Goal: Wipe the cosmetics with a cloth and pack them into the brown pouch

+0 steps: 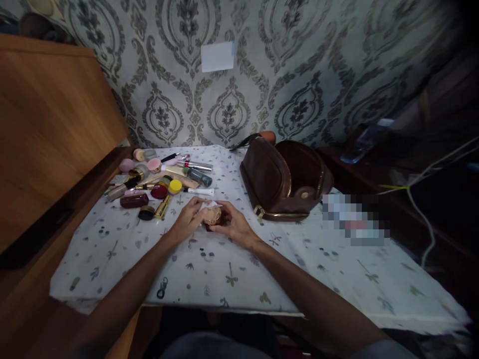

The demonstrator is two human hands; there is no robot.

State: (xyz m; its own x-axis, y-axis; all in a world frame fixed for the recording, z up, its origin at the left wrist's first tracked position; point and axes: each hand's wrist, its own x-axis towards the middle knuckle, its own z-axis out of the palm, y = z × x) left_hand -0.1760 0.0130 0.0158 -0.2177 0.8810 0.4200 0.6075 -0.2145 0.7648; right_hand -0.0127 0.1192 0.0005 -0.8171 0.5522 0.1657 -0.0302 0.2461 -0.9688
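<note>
My two hands meet over the middle of the cloth-covered table. Wrapped round the side of a small round cosmetic container (212,216) is my right hand (237,228); the container has a beige face, a shiny gold-toned rim and a dark reddish lower part. From the other side my left hand (188,219) pinches a crumpled white tissue (210,205) against its upper edge. Fingers hide much of both things. Left of my hands lie a gold lipstick tube (162,207), a black round lid (146,213) and a maroon case (134,200).
Further makeup, including a yellow-lidded jar (174,187) and a silver tube (195,165), is heaped at the back left. A brown leather bag (266,172) stands unzipped at back right. Wooden furniture (56,134) borders the left; a pale cable (426,222) hangs on the right.
</note>
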